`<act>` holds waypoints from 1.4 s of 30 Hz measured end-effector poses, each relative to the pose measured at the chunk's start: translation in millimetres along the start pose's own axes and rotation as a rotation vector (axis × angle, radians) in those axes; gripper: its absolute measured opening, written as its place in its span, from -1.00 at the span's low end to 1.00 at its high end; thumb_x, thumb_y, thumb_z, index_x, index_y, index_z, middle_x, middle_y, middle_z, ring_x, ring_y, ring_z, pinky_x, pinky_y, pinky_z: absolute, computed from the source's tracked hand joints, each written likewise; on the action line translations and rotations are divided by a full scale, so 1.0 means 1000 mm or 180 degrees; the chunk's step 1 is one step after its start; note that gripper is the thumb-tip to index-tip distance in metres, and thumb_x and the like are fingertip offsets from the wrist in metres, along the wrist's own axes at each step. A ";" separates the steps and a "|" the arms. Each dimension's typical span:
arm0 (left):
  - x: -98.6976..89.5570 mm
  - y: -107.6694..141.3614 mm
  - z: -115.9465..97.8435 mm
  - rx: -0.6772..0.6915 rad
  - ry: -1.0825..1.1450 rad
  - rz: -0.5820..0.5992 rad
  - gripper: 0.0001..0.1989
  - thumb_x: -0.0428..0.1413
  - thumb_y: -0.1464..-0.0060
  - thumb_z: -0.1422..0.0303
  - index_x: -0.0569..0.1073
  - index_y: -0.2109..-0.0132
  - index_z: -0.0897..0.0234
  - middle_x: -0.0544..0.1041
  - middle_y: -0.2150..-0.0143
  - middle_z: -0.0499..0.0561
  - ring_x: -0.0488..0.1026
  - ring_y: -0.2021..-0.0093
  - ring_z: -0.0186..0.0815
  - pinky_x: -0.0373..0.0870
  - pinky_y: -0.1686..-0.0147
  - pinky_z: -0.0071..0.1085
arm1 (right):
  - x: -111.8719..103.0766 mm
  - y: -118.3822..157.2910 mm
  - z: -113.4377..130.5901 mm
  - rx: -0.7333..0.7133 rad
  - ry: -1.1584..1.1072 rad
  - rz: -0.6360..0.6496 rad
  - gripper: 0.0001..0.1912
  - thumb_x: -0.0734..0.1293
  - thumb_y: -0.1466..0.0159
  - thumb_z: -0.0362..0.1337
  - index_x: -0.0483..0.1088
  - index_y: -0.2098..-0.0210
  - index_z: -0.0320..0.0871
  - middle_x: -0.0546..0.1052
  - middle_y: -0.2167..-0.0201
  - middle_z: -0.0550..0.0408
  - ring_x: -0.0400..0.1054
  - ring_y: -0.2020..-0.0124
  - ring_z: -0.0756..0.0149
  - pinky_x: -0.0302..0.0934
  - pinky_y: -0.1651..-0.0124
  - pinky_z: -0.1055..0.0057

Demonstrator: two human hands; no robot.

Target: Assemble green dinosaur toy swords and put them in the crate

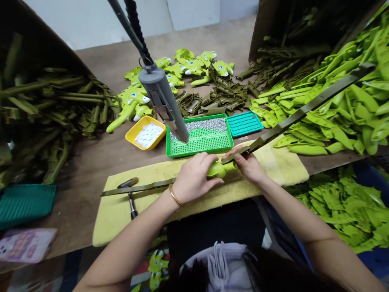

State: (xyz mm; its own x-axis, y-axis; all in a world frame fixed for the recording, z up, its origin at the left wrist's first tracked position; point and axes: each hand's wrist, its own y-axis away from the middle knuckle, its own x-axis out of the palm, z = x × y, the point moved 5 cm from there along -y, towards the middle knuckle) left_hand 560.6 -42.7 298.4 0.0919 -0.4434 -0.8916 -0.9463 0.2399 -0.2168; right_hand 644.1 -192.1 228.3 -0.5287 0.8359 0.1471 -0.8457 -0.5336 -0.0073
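Observation:
My left hand [194, 178], with a bangle on the wrist, is closed over a lime-green plastic piece [216, 170] above the padded mat. Close beside it, my right hand [251, 168] grips a long olive plastic strip [291, 119], which slants up to the right. The strip's lower end meets the lime piece; whether they are joined I cannot tell. A second olive strip [139, 187] runs leftward from under my left hand, crossing a small hammer [131, 198] on the yellow mat [112, 219]. My palms and several fingertips are hidden.
A grey electric screwdriver [164, 101] hangs in front of my hands. Beyond the mat stand a green tray [200, 142] of screws, a yellow bowl [130, 136] with white bits and a teal tray [245, 123]. Lime parts [340, 105] and olive parts [54, 101] pile up at the sides.

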 end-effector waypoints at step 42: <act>0.004 -0.057 0.058 -0.0897 0.0601 0.1388 -0.44 0.26 0.10 0.08 0.55 -0.07 0.18 0.47 0.14 0.05 0.42 0.14 -0.18 0.31 0.04 -0.25 | -0.039 -0.009 0.024 -0.0532 0.0253 -0.1107 -0.63 0.50 0.04 -0.15 0.34 0.27 -0.03 0.45 0.35 0.19 0.37 0.37 0.37 0.35 0.29 0.30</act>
State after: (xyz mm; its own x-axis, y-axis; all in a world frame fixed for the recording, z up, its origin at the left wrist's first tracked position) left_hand 633.1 -8.0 284.7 -0.3598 -0.5080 -0.7826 -0.9329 0.2069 0.2947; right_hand 674.0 -223.0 246.8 -0.2071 0.9740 0.0921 -0.9720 -0.1941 -0.1326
